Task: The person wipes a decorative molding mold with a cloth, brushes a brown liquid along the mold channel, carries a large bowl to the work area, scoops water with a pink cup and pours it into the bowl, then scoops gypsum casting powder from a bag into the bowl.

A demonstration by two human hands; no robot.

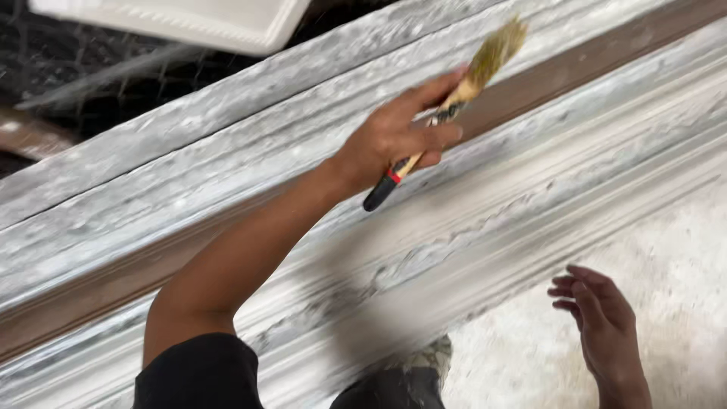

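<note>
Left hand (394,140) fingers pinch a wooden-handled paintbrush with a black grip end and yellowish bristles (454,98), raised over the long grey-white moulded cornice (530,189). Right hand (602,326) empty, fingers loosely spread, near the cornice's lower edge.

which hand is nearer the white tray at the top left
Left. The left hand, gripping the brush, is raised over the moulding, below and right of the tray. The right hand hangs empty at the lower right, much farther off.
</note>
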